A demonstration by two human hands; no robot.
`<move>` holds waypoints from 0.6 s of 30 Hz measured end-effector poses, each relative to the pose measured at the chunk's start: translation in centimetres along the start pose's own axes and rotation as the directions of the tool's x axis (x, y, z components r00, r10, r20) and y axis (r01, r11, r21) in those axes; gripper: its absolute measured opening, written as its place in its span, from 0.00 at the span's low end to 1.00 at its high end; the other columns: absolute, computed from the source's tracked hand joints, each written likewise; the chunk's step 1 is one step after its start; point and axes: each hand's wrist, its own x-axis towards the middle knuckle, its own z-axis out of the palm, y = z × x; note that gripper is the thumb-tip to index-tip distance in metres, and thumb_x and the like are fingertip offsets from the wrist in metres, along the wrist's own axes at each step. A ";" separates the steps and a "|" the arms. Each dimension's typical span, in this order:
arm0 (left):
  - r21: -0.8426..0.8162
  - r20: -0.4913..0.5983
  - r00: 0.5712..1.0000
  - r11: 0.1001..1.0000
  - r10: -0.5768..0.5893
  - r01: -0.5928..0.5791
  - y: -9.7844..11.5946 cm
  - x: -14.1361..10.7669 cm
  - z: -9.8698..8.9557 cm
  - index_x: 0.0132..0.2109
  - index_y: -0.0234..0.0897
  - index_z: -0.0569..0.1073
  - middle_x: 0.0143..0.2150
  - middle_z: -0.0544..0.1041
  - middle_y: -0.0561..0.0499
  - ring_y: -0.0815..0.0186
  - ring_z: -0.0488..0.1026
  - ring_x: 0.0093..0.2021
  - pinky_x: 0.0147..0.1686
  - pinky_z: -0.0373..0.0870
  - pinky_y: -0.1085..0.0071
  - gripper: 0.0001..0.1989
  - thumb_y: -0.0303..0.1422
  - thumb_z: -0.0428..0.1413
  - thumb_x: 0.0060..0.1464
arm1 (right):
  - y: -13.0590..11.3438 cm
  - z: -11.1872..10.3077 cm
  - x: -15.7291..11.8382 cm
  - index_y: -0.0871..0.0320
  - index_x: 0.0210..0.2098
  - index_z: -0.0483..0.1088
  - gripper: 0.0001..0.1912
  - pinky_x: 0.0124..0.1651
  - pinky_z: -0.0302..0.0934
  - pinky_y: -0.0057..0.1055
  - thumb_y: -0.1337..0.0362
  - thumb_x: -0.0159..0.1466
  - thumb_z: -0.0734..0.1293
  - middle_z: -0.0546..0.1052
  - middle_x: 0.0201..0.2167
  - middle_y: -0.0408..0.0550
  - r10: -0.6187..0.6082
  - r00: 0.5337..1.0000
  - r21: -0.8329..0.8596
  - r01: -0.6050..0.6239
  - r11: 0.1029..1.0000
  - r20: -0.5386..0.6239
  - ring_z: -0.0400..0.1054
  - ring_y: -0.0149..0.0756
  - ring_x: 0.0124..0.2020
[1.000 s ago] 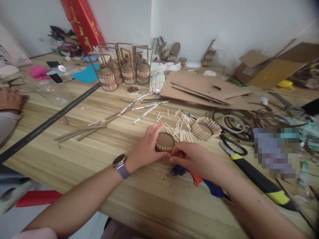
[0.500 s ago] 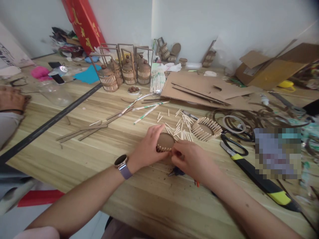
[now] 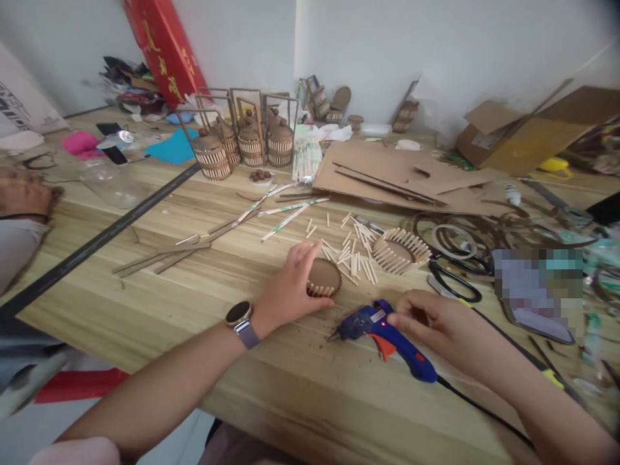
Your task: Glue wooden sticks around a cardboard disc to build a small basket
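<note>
My left hand (image 3: 285, 290) curves its thumb and fingers around a small round brown base (image 3: 325, 274) resting on the table. Short pale sticks stand in a row along the base's near rim. To the right lies a blue hot glue gun (image 3: 382, 329) with an orange trigger, its nozzle toward the left. My right hand (image 3: 431, 320) is at its upper edge, thumb tip touching or nearly touching the body, fingers loosely bent with a gap between them. Loose short sticks (image 3: 356, 258) are scattered beyond the base, beside a ring edged with sticks (image 3: 402, 250).
Several small lidded baskets with handles (image 3: 252, 142) stand at the back left. Cardboard (image 3: 387, 171) lies behind the sticks. Scissors (image 3: 455, 281), a tape roll (image 3: 453, 240) and brown strips crowd the right. Another person's hand (image 3: 24, 194) rests at the far left.
My right hand has left the base and moved right to the glue gun, uncovering it. The gun lies in the same place. My left hand stays around the base.
</note>
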 end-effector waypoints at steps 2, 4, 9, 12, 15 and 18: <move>0.016 -0.006 1.000 1.000 0.002 -0.002 0.2 0.0 0.0 0.69 0.48 0.43 0.66 0.53 0.38 0.44 0.52 0.68 0.63 0.59 0.43 0.57 0.32 0.71 0.41 | 0.5 0.2 -0.6 0.54 0.25 0.63 0.11 0.24 0.51 0.27 0.57 0.58 0.66 0.68 0.20 0.40 0.030 0.995 0.014 -0.031 0.999 0.094 0.61 0.32 0.21; 0.020 -0.013 1.000 1.000 0.005 -0.004 0.3 -0.1 0.1 0.69 0.49 0.41 0.66 0.52 0.38 0.44 0.51 0.68 0.63 0.60 0.42 0.58 0.31 0.70 0.41 | 0.6 0.6 -0.8 0.54 0.27 0.64 0.10 0.24 0.52 0.27 0.58 0.55 0.69 0.71 0.21 0.40 0.037 0.986 0.018 -0.041 0.999 0.163 0.62 0.33 0.22; -0.011 -0.027 0.999 1.000 -0.019 0.019 0.4 -0.2 0.2 0.70 0.50 0.39 0.67 0.50 0.38 0.45 0.59 0.64 0.59 0.66 0.45 0.58 0.27 0.68 0.43 | 0.1 1.5 -0.6 0.54 0.28 0.67 0.06 0.25 0.52 0.28 0.60 0.56 0.68 0.70 0.22 0.41 0.066 0.978 0.015 -0.071 0.997 0.199 0.61 0.34 0.23; -0.012 -0.035 0.999 1.000 -0.020 0.020 0.5 -0.2 0.2 0.70 0.50 0.39 0.67 0.51 0.39 0.45 0.59 0.64 0.59 0.67 0.45 0.56 0.26 0.66 0.45 | 0.4 1.3 -0.6 0.55 0.27 0.67 0.06 0.24 0.51 0.27 0.61 0.57 0.66 0.67 0.20 0.39 0.031 0.979 0.086 -0.049 0.995 0.204 0.58 0.31 0.22; 0.001 -0.038 0.999 1.000 -0.013 0.013 0.5 -0.1 0.2 0.70 0.50 0.39 0.66 0.52 0.39 0.45 0.58 0.65 0.59 0.66 0.45 0.55 0.26 0.66 0.45 | 1.0 0.6 -0.7 0.54 0.29 0.67 0.06 0.25 0.55 0.28 0.59 0.57 0.65 0.68 0.22 0.40 0.027 0.982 0.208 -0.067 0.976 0.187 0.59 0.32 0.23; 0.010 -0.039 0.999 1.000 0.008 -0.007 0.5 -0.1 0.2 0.69 0.49 0.39 0.66 0.53 0.38 0.45 0.56 0.65 0.61 0.64 0.45 0.55 0.26 0.66 0.45 | 1.8 0.0 -0.9 0.52 0.35 0.70 0.08 0.32 0.62 0.32 0.58 0.56 0.67 0.74 0.29 0.46 0.052 0.994 0.383 -0.086 0.920 0.098 0.66 0.37 0.29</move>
